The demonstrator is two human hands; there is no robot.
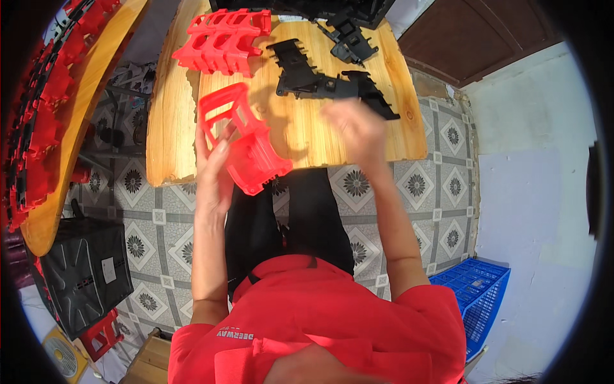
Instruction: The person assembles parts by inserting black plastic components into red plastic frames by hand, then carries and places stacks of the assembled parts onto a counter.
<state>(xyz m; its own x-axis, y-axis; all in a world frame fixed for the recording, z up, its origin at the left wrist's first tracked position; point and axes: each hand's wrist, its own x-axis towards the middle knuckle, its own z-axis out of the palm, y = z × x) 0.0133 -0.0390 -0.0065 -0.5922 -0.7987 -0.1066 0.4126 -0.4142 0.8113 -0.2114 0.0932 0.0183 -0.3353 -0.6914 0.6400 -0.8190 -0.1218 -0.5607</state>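
My left hand (214, 160) is closed round a red moulded plastic frame (252, 157), held tilted over the table's near edge. The frame has a wide opening at its top and a trough-like lower part with small teeth. My right hand (358, 131) hovers over the table's right side, smeared by motion, so its fingers cannot be made out. Just beyond it lie black flat plastic parts (320, 86) with notched edges, and another black plastic part (350, 41) sits farther back. Several red frames (224, 41) stand nested together at the far left of the wooden table (173, 147).
A black crate (307, 8) stands at the table's far edge. To the left, a curved wooden board (83, 115) carries rows of red and black parts (38, 134). A black box (83, 275) sits below it. A blue plastic basket (476, 294) is on the floor by the right wall.
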